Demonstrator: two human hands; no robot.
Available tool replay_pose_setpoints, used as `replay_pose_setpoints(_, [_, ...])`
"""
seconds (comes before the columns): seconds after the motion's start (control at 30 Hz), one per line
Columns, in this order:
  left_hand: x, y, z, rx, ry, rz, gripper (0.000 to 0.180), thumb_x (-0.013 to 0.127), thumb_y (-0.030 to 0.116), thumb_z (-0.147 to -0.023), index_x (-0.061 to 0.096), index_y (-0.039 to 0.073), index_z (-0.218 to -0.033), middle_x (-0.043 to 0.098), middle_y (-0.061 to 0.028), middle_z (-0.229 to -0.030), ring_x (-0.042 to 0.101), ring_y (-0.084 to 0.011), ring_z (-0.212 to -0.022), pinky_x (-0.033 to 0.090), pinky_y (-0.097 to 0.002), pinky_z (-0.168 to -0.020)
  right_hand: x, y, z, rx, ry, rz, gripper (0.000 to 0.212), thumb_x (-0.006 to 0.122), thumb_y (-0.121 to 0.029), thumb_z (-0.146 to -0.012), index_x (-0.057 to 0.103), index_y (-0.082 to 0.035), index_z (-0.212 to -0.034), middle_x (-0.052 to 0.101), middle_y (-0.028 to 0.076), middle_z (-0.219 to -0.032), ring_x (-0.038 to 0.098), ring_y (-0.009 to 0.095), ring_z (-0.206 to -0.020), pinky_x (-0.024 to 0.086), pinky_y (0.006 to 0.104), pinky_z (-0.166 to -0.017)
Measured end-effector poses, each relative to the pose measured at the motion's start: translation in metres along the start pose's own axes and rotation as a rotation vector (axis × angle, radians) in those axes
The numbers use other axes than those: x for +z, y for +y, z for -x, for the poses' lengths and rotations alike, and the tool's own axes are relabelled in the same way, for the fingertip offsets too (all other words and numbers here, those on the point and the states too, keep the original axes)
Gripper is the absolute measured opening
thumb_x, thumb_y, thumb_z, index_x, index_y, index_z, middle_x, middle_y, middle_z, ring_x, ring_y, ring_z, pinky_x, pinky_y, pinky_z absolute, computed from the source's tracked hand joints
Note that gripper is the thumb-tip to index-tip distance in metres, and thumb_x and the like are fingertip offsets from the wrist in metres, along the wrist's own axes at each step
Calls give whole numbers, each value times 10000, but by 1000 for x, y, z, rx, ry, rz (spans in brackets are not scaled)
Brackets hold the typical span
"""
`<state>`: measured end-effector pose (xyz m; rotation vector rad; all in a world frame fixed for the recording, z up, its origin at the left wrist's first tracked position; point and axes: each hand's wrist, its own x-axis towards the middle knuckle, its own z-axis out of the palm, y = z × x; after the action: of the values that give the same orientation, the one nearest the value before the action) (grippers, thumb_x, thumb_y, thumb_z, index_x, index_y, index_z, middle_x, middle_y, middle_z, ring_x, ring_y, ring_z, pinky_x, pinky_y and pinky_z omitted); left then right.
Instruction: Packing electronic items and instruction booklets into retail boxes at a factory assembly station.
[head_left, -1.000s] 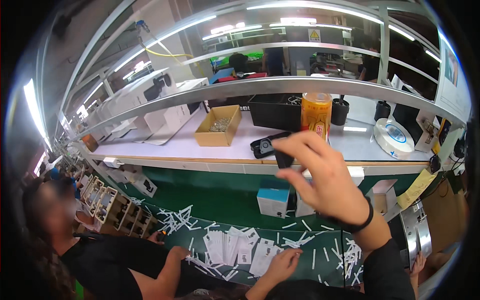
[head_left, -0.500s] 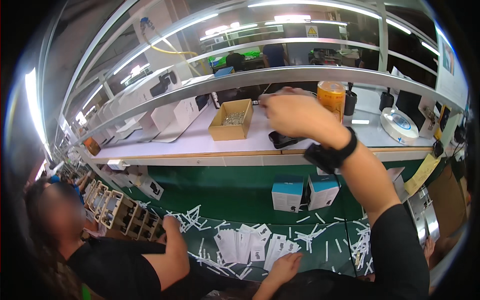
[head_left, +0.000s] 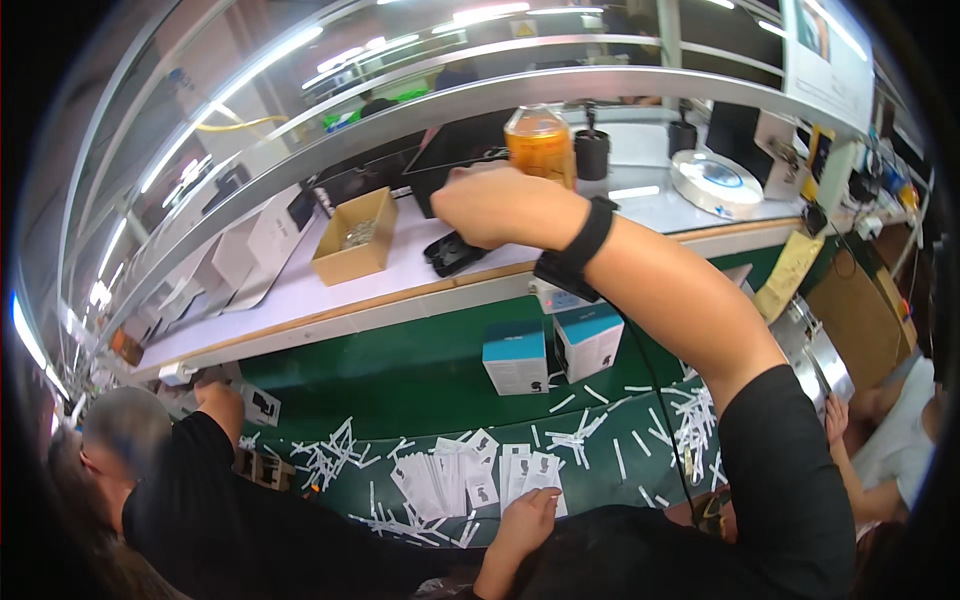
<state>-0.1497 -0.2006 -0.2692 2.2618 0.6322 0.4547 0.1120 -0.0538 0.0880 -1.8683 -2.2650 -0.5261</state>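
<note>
My left hand (head_left: 525, 522) lies at the near edge of a stack of printed white leaflets (head_left: 538, 478), its fingers extended over them. More leaflets (head_left: 430, 485) are fanned out just to its left. My right arm reaches up to the shelf, where my right hand (head_left: 495, 207) is above a small black plastic part (head_left: 453, 255). Its fingertips are hidden, so I cannot see whether it grips anything. An orange-labelled bottle (head_left: 540, 145) stands behind this hand. A black band (head_left: 590, 232) with a dark device and cable is on my right wrist.
An open cardboard box (head_left: 357, 240) of small metal pieces sits on the shelf (head_left: 300, 315). Two blue-and-white boxes (head_left: 515, 360) stand on the green bench below. Paper strips (head_left: 335, 450) are scattered about. A co-worker (head_left: 220, 490) works at my left; another person (head_left: 890, 450) is at the right.
The view has swung right, so most things shift left in the picture. The co-worker's arm has gone up toward the shelf edge. My left hand has come onto the leaflets; my right hand stays over the shelf.
</note>
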Motion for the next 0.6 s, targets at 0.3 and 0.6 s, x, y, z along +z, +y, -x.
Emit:
replay_pose_setpoints(0.3, [-17, 33, -8, -200, 7, 398, 126, 601, 46, -960, 676, 23, -1058, 706, -118, -933, 712, -234, -887, 561, -341, -778, -24, -16, 50, -85, 533, -233, 159, 683, -85, -798, 711, 6, -925, 708, 193, -945, 706, 347, -904, 566, 428, -751])
replay_pose_setpoints(0.6, [-29, 159, -106, 132, 106, 820, 706, 915, 281, -741, 551, 8, -1281, 642, -130, -1123, 649, -238, -1024, 516, -330, -898, 65, -57, 184, 319, 1554, -1099, 138, 539, -2, -975, 554, 34, -1107, 592, 90, -968, 575, 130, -831, 490, 266, -782])
